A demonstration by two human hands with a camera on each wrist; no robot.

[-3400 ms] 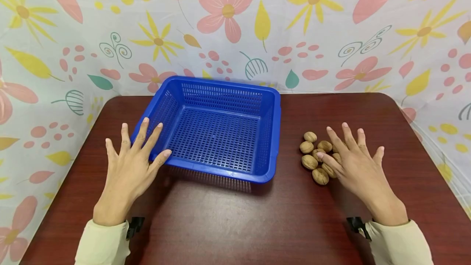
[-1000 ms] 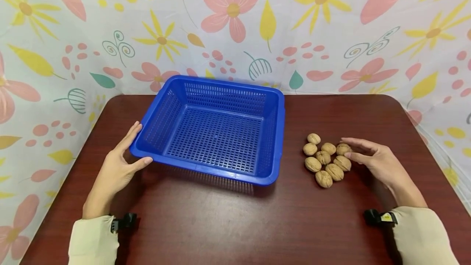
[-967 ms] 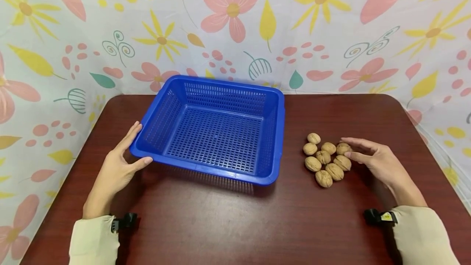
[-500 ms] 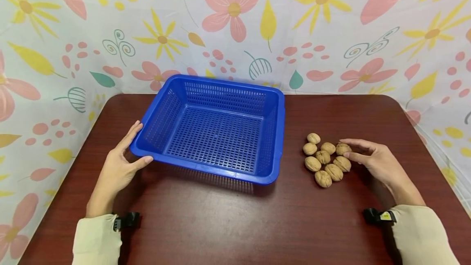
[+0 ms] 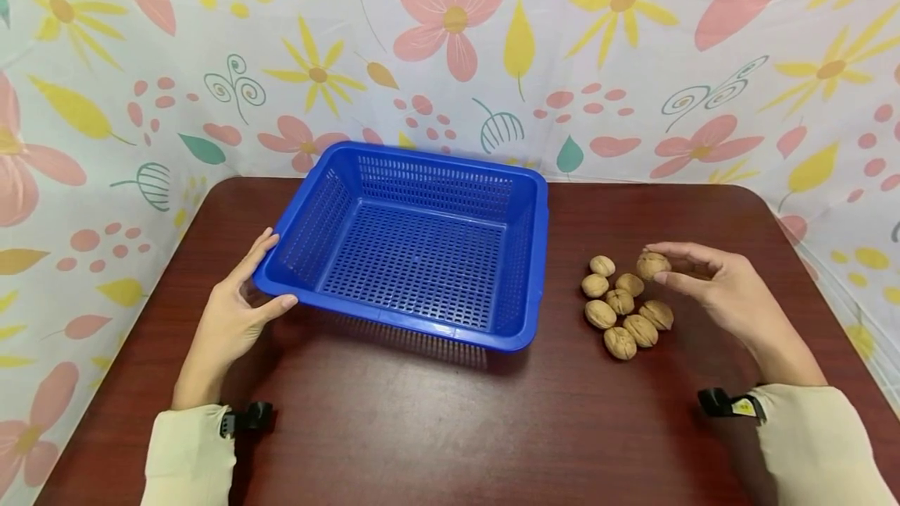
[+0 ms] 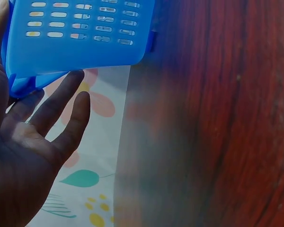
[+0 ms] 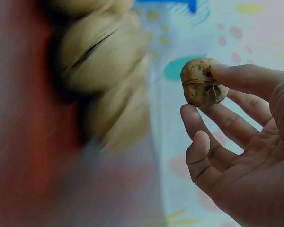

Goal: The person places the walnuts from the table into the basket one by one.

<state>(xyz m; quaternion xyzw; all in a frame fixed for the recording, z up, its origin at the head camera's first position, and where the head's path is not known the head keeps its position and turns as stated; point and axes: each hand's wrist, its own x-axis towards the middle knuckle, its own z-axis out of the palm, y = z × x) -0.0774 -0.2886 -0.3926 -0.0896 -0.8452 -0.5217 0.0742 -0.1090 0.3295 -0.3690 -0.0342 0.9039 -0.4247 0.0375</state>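
Note:
A walnut (image 5: 652, 266) is pinched between the thumb and fingers of my right hand (image 5: 734, 303), just above the far right of the walnut pile (image 5: 640, 329). In the right wrist view, the walnut (image 7: 199, 90) shows its seam side-on, with the thumb on one side and fingertips beneath. My left hand (image 5: 228, 318) holds the near left corner of a blue plastic basket (image 5: 450, 329), thumb along the front rim and fingers against the left side. The left wrist view shows those fingers (image 6: 73, 123) under the basket's perforated wall (image 6: 92, 52). Nothing lies inside the basket.
Several walnuts lie in a loose cluster right of the basket on a dark red-brown wooden table (image 5: 450, 428). A floral-printed cloth (image 5: 394, 45) hangs behind and beside the table. Each wrist wears a black strap-on camera (image 5: 246, 418).
My left hand moved from over the basket's edge to its corner. My right hand, first spread over the walnuts, took hold of the far right one and has just lifted it off the pile.

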